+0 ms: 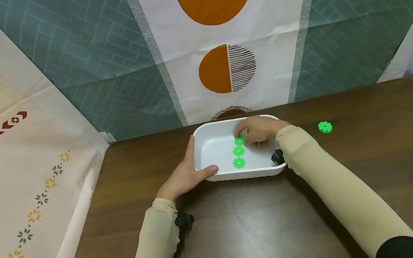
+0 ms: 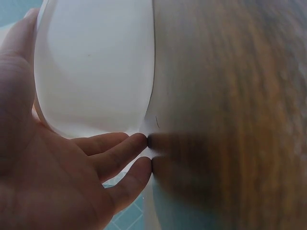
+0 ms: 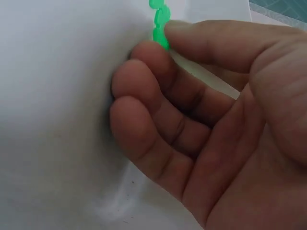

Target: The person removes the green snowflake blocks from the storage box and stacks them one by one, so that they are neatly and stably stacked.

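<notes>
A white rectangular tray (image 1: pixel 214 139) sits on the table near its far edge. My left hand (image 1: pixel 183 174) rests at its near left corner, the index finger straight along the left wall and the thumb at the near rim. Lower fingers (image 2: pixel 117 151) touch the outer wall by the tabletop in the left wrist view. Inside the tray, notched green plastic discs (image 1: pixel 238 151) lie in a row from near to far. At the far end of the row, my right hand (image 1: pixel 260 131) pinches a green disc (image 3: pixel 160 38) between thumb and index finger, its other fingers curled.
Another green disc (image 1: pixel 324 127), perhaps stacked on others, lies on the brown wooden table (image 1: pixel 381 153) right of the tray. A patterned cloth (image 1: pixel 97 74) hangs behind the far edge. White embroidered cloth (image 1: pixel 31 169) hangs on the left side.
</notes>
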Motion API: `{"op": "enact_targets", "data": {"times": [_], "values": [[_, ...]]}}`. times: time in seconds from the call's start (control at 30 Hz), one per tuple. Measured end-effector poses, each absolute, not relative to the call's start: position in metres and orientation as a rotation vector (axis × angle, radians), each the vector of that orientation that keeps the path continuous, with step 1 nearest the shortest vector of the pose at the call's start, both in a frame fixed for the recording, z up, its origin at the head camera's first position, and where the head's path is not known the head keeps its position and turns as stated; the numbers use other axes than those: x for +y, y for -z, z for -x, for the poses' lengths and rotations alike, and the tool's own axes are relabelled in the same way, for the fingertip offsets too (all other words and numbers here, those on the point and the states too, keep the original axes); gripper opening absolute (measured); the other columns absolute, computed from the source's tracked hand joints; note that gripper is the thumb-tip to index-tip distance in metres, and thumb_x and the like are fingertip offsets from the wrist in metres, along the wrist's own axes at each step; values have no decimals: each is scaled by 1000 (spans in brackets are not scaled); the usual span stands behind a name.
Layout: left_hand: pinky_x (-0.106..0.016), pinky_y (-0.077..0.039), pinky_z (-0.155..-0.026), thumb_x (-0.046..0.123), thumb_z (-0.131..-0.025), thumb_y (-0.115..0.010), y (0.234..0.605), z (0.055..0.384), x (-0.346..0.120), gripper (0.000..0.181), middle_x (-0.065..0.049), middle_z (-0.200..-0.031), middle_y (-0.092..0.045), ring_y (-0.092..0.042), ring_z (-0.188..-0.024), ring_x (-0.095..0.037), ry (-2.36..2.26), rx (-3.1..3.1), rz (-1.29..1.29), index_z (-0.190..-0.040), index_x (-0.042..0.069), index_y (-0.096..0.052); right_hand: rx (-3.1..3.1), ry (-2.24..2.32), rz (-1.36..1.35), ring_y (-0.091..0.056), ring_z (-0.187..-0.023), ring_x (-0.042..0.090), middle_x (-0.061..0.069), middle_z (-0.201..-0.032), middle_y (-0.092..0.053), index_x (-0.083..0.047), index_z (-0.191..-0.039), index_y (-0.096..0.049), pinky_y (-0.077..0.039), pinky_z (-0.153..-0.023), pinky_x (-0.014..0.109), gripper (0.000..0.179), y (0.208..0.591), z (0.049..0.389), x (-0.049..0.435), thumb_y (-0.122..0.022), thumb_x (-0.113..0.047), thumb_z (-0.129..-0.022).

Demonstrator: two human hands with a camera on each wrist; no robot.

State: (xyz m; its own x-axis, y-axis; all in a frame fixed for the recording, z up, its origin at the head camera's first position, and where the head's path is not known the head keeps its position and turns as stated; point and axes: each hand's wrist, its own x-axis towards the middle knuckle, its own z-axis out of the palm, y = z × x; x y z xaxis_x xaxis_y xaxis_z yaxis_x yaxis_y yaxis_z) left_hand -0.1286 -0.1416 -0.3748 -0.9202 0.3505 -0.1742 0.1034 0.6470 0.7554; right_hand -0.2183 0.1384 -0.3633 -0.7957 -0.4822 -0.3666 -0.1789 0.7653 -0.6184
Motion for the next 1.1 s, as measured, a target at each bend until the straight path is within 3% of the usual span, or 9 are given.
{"op": "enact_targets", "data": {"times": [0.2, 0.43, 0.67, 0.93, 1.1], "values": [[-50, -37, -108, 59, -85, -75, 374, 128, -143, 123, -19, -164, -18, -45, -133, -35, -1145, 2569, -356, -162, 20, 13, 2453, 715, 499, -55, -57, 20, 9, -78, -59, -16, -127, -66, -50, -55, 31, 35, 365, 217, 136, -67, -6, -93], [-51, -37, -107, 58, -86, -74, 376, 128, -143, 122, -21, -163, -18, -46, -130, -37, -1123, 2579, -353, -162, 20, 13, 2509, 603, 563, -55, -53, 18, 6, -74, -61, -16, -110, -64, -48, -51, 30, 22, 366, 215, 129, -74, -12, -90], [-52, -37, -106, 56, -87, -74, 376, 128, -142, 120, -20, -163, -19, -47, -129, -36, -1139, 2574, -365, -162, 19, 12, 2470, 655, 574, -56, -53, 18, 8, -73, -62, -11, -102, -58, -48, -49, 30, 24, 366, 215, 125, -78, -10, -88], [-52, -37, -107, 56, -87, -74, 376, 128, -141, 121, -20, -164, -18, -45, -130, -36, -1146, 2570, -366, -162, 20, 13, 2470, 738, 645, -53, -52, 17, 6, -64, -57, -9, -88, -55, -46, -49, 29, 14, 365, 215, 125, -68, -6, -93], [-51, -38, -106, 56, -87, -74, 376, 129, -142, 121, -20, -163, -18, -46, -128, -36, -1152, 2564, -363, -162, 20, 13, 2448, 974, 618, -57, -54, 22, 9, -67, -62, -8, -93, -57, -51, -51, 35, 12, 363, 216, 124, -69, -9, -95]]}}
